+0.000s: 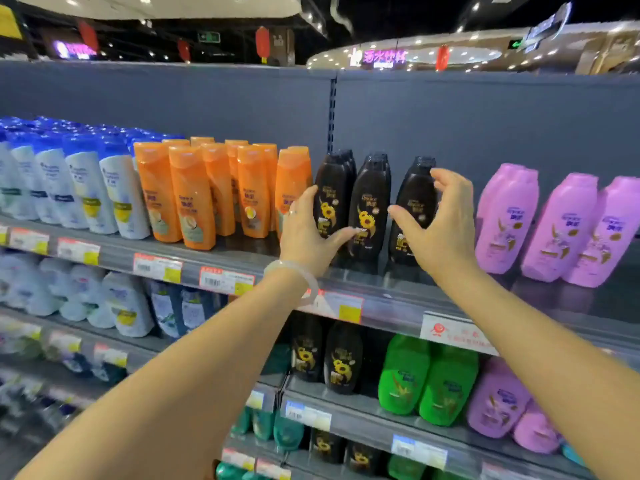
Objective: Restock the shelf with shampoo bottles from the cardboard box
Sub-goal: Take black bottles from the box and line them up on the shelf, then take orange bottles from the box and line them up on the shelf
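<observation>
Reaching up to the grey metal top shelf [263, 252], both bare hands work around 3 front-row black plastic shampoo bottles with sunflower labels. The left hand [308, 233], with a pale translucent bangle [294, 275] on its wrist, cups the leftmost black bottle [330, 195]: its fingers lie along the bottle's left side, and the thumb [341, 234] crosses low in front of the label, so the hand is partly curled against the bottle, though a firm grip cannot be confirmed. The middle black bottle [369, 202] stands upright between the 2 hands, just beside the left thumb tip. The right hand [441, 223] is spread in an open C shape in front of the rightmost black bottle [415, 195]; its curled fingers [446, 178] hover at the bottle's upper right shoulder, the thumb [403, 218] points left across the bottle's lower label, and whether they touch it cannot be told. More black bottles stand behind the front row. Orange plastic bottles [194, 195] crowd the shelf just left of the left hand, white bottles with blue caps [79, 181] stand farther left, and pink plastic bottles [554, 223] stand near the right hand's far side. Red and yellow price tags [225, 278] line the shelf's front edge.
</observation>
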Motion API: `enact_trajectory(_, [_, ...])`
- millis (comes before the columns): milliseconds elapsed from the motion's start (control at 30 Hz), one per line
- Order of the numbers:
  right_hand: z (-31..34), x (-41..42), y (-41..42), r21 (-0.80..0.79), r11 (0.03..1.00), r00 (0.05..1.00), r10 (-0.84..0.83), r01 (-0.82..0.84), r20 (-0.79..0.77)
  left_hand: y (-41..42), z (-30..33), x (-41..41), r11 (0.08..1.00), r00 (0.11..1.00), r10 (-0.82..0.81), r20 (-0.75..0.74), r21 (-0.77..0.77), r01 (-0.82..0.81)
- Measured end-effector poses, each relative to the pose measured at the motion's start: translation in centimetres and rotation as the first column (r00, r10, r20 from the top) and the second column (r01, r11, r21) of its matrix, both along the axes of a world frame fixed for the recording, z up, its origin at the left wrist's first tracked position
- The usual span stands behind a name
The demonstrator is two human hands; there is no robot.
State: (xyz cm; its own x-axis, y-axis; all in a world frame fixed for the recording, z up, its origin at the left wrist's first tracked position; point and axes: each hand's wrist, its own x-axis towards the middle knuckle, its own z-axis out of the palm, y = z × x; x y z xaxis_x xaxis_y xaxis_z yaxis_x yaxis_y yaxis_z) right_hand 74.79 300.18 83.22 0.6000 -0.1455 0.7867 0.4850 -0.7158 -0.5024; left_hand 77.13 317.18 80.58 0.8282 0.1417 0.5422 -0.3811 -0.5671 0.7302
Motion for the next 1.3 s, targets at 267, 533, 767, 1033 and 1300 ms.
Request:
enact_trajectory(267, [-6.9,-1.8,15.9,-0.188,0.889,0.906,0.389,-0.417,-0.169,10.3,-8.0,-7.9,0.919,0.912,0.394,-0.116,0.085,-0.386])
enact_trajectory(533, [-15.5,-7.9,34.0,-0.223,0.674,0.648,0.483,-0.705,-0.589,28.9,-16.2,-20.6,0.747,0.625,0.656,-0.423,0.249,-0.616])
enact_trajectory(767, [-23.9,-15.7,50.0,-0.212,0.485,0.428,0.395,-0.849,-0.813,43.4,-21.7,-31.3,0.688,0.435,0.689,-0.580,0.335,-0.644])
enact_trajectory(1033, [-32.8,-17.9,58.3,-0.144,0.487,0.284,0.227,-0.861,-0.932,52.9,-28.0,-32.0,0.780,0.273,0.565,-0.779,0.396,-0.485])
enact_trajectory(1300, [-39.4,-10.8,63.8,-0.055,0.663,0.166,0.106,-0.747,-0.980,59.2,-33.6,-25.0,0.846,0.253,0.471,-0.845,0.352,-0.400])
